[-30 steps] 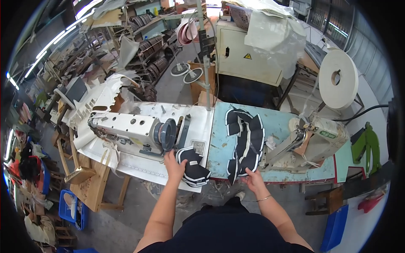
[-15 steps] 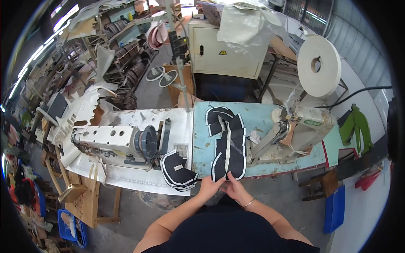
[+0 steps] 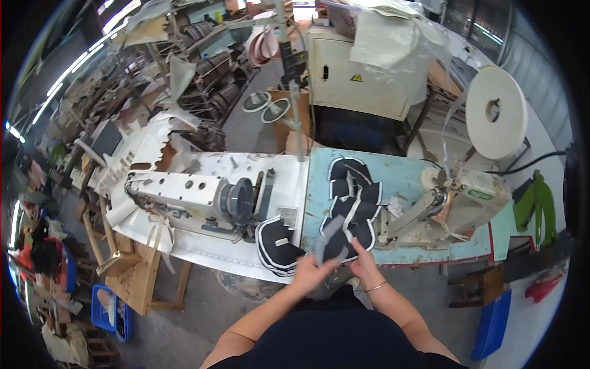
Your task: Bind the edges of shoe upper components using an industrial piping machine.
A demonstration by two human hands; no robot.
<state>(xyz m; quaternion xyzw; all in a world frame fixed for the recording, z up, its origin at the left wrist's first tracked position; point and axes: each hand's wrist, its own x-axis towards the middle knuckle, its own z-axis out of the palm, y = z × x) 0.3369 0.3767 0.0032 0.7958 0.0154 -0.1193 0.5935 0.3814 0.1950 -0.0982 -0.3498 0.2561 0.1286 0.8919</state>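
A long chain of black fabric pieces with white edging lies on the light-blue tabletop, its near end at the table's front edge. My right hand, a thin bracelet at its wrist, pinches that near end, thumb on top. Beside it my left hand is smeared by motion at the near left corner, so I cannot make out its fingers' grip. A greyish blurred strip rises above that hand. Left of my left hand, a stack of curved black pieces with white edging rests on the white tabletop.
A sewing machine with a dark handwheel stands on the white table at left. Another machine stands right of the fabric, below a large white tape reel. A beige cabinet is behind. Wooden stools and blue bins flank the tables.
The view has shifted, so everything sits further right. My hands have drawn apart, the left moving leftward. The chain's near end, flat before, is now bent and partly blurred.
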